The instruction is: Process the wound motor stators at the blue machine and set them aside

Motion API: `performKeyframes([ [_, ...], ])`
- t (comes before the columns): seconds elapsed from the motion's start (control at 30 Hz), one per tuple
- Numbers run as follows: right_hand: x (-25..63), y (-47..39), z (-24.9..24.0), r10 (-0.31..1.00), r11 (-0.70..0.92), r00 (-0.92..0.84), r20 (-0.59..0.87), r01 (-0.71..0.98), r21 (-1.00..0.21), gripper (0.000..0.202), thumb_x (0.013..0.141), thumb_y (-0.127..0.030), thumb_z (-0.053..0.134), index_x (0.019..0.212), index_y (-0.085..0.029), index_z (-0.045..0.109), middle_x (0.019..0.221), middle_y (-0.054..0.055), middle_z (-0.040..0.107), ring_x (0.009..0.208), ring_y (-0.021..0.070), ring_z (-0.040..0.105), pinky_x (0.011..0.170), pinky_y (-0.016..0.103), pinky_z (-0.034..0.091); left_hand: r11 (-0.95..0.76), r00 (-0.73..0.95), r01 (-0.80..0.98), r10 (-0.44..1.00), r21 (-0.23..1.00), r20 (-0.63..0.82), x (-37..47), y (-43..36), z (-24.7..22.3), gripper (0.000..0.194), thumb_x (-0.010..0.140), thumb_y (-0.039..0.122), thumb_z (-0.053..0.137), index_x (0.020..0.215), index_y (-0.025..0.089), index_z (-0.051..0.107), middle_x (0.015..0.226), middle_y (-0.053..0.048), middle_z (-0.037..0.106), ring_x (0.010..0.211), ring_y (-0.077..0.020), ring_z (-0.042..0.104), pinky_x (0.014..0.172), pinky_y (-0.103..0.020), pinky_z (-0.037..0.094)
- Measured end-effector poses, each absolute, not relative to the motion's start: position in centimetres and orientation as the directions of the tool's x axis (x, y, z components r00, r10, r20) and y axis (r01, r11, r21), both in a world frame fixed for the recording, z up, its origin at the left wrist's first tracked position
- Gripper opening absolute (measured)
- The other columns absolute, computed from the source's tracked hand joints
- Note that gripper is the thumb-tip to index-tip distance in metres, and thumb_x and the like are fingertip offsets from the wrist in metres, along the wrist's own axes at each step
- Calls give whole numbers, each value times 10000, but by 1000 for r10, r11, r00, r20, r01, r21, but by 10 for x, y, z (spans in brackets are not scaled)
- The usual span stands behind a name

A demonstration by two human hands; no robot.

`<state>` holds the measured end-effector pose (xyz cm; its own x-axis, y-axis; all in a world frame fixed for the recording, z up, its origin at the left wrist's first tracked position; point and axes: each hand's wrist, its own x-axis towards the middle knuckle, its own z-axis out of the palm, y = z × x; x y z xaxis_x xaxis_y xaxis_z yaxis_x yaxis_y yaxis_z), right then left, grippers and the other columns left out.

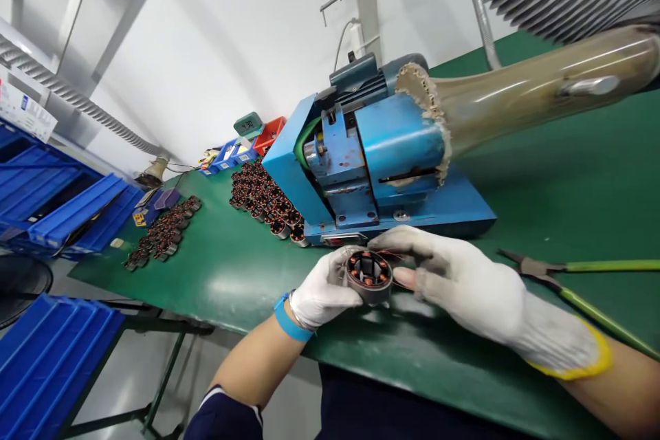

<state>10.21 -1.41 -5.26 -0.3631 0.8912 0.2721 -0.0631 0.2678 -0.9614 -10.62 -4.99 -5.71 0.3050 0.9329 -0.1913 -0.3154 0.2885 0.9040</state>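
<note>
A motor stator [369,279], a dark ring with copper windings inside, is held just above the green bench near its front edge. My left hand [326,289], in a white glove with a blue band at the wrist, is closed around the stator's left side. Thin copper wires [394,256] stick out from the stator's right side. My right hand [454,282], in a white glove with a yellow cuff, pinches at these wires; a bare fingertip shows. To the right of it lie pliers [546,268] with green handles, jaws apart.
Behind my hands stands a blue machine [371,158] with a motor and a thick translucent duct [531,89]. Many stators [265,199] are packed left of it, with another group [165,234] further left. Blue trays [51,357] and small bins [227,155] flank the green bench [227,275].
</note>
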Motion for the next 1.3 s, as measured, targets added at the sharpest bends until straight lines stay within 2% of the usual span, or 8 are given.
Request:
performKeyframes([
  [0.13, 99, -19, -48, 882, 301, -370, 293, -38, -953, 295, 880, -490, 721, 753, -226, 759, 771, 59, 719, 709, 211, 680, 656, 305, 587, 346, 399, -198, 883, 917, -247, -109, -47, -56, 776, 334, 387, 1058, 993, 157, 718, 906, -61, 722, 858, -246, 682, 899, -398, 531],
  [0.27, 97, -18, -47, 940, -16, -340, 33, -140, -990, 388, 786, -569, 782, 690, -205, 690, 623, 21, 614, 562, 156, 546, 505, 260, 483, 384, 488, -145, 830, 912, -271, -111, -44, -53, 755, 318, 356, 1065, 961, 140, 735, 916, -81, 738, 897, -279, 701, 912, -417, 548],
  [0.43, 103, -8, -54, 996, -85, -12, -89, -428, -900, 423, 727, -642, 804, 727, -237, 681, 740, 48, 690, 696, 212, 667, 674, 331, 603, 277, 338, -296, 925, 914, -171, -103, -41, -56, 743, 406, 390, 1057, 1024, 167, 711, 920, -53, 740, 862, -232, 712, 978, -455, 552],
  [0.57, 101, -11, -61, 978, 134, -137, 158, -171, -976, 683, 540, -636, 912, 1080, -252, 747, 1110, 112, 760, 1054, 371, 719, 979, 519, 599, 140, 192, -271, 977, 953, -89, -83, -30, -53, 750, 425, 360, 1056, 1052, 175, 687, 1052, -68, 751, 1016, -265, 721, 1095, -510, 511],
  [0.67, 92, -13, -61, 974, 220, -58, 219, 11, -975, 645, 650, -554, 867, 1183, -226, 713, 1245, 133, 726, 1168, 387, 694, 1078, 569, 547, 70, 142, -177, 989, 982, -45, -67, -18, -48, 773, 406, 352, 1057, 1051, 180, 668, 1079, -87, 762, 1084, -302, 725, 1105, -514, 515],
  [0.77, 87, -7, -55, 986, 164, 1, 164, -37, -986, 553, 746, -482, 806, 1218, -220, 691, 1220, 126, 749, 1106, 349, 735, 1028, 520, 598, 16, 114, -173, 994, 985, 4, -54, -7, -42, 775, 444, 392, 1040, 1093, 186, 670, 1152, -108, 767, 1127, -309, 729, 1107, -495, 527],
  [1.03, 94, 11, -33, 986, 162, 43, 162, -8, -987, 455, 784, -447, 753, 1154, -183, 739, 1011, 108, 801, 982, 342, 770, 931, 482, 648, -5, 41, -170, 999, 985, 13, -40, 8, -26, 649, 509, 395, 1017, 1050, 172, 736, 1066, -77, 792, 1147, -303, 722, 1103, -474, 548],
  [1.3, 89, 11, -32, 979, 181, 101, 174, -54, -982, 346, 820, -428, 729, 1067, -188, 756, 1005, 103, 800, 996, 329, 761, 959, 476, 627, 26, 21, -248, 1000, 968, -22, -35, 9, -20, 607, 483, 332, 1033, 987, 148, 748, 1026, -59, 791, 1146, -286, 711, 1092, -454, 556],
])
